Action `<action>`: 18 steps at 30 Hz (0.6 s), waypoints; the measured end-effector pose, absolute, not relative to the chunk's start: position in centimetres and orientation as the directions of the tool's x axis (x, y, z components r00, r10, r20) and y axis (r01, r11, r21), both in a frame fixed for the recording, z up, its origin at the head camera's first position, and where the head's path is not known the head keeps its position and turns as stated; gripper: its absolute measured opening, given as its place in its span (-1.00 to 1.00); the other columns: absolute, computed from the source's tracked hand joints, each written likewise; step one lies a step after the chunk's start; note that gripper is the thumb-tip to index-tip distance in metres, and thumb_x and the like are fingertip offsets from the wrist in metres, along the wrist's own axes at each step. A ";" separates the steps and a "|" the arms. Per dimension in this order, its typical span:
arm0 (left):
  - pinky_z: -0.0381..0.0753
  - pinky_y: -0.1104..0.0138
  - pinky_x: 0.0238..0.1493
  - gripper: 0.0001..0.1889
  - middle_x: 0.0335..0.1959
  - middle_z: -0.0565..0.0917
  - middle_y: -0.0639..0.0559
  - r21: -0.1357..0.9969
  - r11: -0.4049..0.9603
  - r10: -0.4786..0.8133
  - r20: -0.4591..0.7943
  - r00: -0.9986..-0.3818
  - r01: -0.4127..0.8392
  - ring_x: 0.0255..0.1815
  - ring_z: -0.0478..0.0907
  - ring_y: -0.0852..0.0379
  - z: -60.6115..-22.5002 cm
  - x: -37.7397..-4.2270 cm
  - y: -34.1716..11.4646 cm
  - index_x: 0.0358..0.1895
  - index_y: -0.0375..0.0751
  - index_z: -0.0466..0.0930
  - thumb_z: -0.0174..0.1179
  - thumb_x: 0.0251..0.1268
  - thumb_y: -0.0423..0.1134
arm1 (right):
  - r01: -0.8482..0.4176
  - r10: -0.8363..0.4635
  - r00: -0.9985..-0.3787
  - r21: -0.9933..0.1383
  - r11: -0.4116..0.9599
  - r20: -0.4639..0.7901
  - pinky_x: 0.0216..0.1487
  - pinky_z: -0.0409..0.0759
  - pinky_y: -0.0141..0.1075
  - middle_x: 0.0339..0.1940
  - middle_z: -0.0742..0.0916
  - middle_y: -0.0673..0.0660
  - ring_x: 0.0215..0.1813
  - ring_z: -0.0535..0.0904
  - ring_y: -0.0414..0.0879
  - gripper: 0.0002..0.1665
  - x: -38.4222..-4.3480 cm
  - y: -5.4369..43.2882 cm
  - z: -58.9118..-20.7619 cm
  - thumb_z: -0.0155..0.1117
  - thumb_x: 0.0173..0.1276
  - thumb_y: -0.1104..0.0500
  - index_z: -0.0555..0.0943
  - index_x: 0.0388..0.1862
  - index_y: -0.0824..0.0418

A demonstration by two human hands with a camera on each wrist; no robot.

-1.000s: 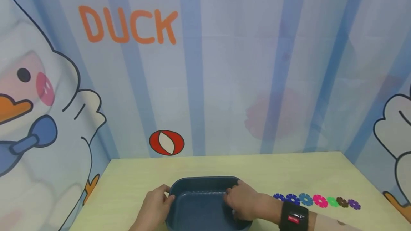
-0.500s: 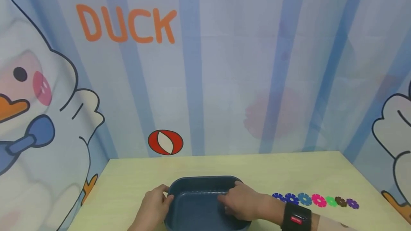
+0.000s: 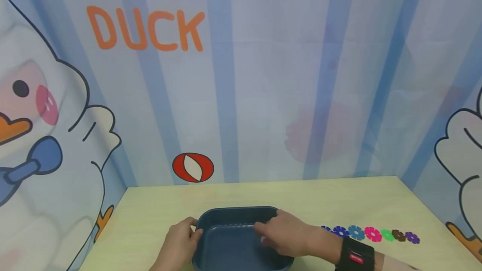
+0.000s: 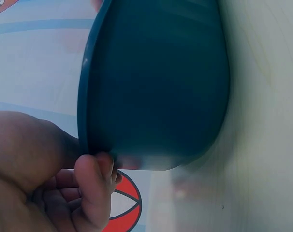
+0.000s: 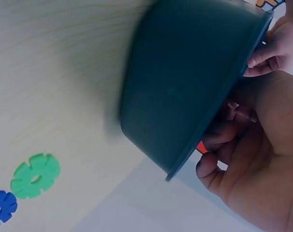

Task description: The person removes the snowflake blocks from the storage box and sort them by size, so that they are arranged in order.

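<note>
A dark blue rectangular plastic bin [image 3: 237, 208] stands at the front of the table in the head view. My left hand [image 3: 178, 241] holds its left rim, the thumb on the rim and the other fingers outside, as the left wrist view also shows. Over the bin's right side, my right hand [image 3: 288, 234] reaches in with bent fingers. In the right wrist view its fingers [image 5: 221, 137] curl beyond the bin's rim. Whether they pinch anything is hidden. Right of the bin lies a row of flower-shaped plastic discs, including a pink disc [image 3: 373, 234] and a light blue disc [image 3: 356, 233].
The discs lie on a pale yellow table [image 3: 263, 193], in the head view partly behind my right forearm with its black wristband [image 3: 355, 254]. A printed duck curtain [image 3: 260, 95] hangs at the table's back and sides.
Inside the bin my right hand has shifted slightly up and left, off the bin's right wall. The left hand keeps its hold on the rim. The head view has drifted slightly.
</note>
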State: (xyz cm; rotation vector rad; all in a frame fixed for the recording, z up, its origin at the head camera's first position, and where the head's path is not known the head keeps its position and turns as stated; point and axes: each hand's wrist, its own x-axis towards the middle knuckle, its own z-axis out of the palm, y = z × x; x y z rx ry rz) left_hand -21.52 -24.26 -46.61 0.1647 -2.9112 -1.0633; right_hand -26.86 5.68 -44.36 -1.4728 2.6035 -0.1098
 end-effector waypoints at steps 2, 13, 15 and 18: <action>0.48 0.29 -0.52 -0.74 -0.58 0.55 0.04 0.643 0.761 -0.113 0.001 -0.994 -0.086 -0.57 0.46 0.15 -46.6 -21.6 -24.2 0.07 -0.48 0.66 0.30 0.48 -0.34 | -0.845 -0.858 -0.508 -0.150 0.514 -0.081 -0.24 0.38 -0.29 -0.62 0.54 -0.21 -0.56 0.39 -0.38 -0.90 -26.8 6.0 -44.2 0.28 0.62 0.10 0.58 0.02 0.02; 0.50 0.29 -0.50 -0.75 -0.55 0.57 0.04 0.644 0.760 -0.112 -0.001 -0.994 -0.087 -0.55 0.49 0.15 -46.6 -21.6 -24.2 0.06 -0.47 0.66 0.30 0.48 -0.35 | -0.831 -0.844 -0.535 -0.200 0.519 0.033 -0.25 0.29 -0.34 -0.29 0.80 -0.21 -0.38 0.57 -0.42 -0.94 -26.5 8.4 -42.8 0.26 0.63 0.10 0.53 -0.07 -0.03; 0.51 0.29 -0.50 -0.76 -0.55 0.58 0.04 0.642 0.761 -0.118 -0.007 -0.993 -0.095 -0.55 0.50 0.15 -46.5 -21.6 -24.1 0.06 -0.47 0.66 0.30 0.48 -0.35 | -0.832 -0.840 -0.538 -0.201 0.518 0.061 -0.26 0.24 -0.34 -0.38 0.75 -0.23 -0.45 0.47 -0.43 -0.91 -26.6 8.9 -42.9 0.24 0.64 0.11 0.50 -0.11 -0.05; 0.50 0.29 -0.49 -0.76 -0.55 0.58 0.04 0.638 0.762 -0.131 -0.018 -0.991 -0.112 -0.55 0.49 0.14 -46.6 -21.6 -24.1 0.06 -0.46 0.66 0.30 0.48 -0.35 | -0.821 -0.831 -0.551 -0.227 0.523 0.079 -0.26 0.21 -0.34 -0.42 0.72 -0.25 -0.50 0.36 -0.44 -0.92 -26.6 9.7 -43.0 0.22 0.66 0.08 0.50 -0.11 -0.07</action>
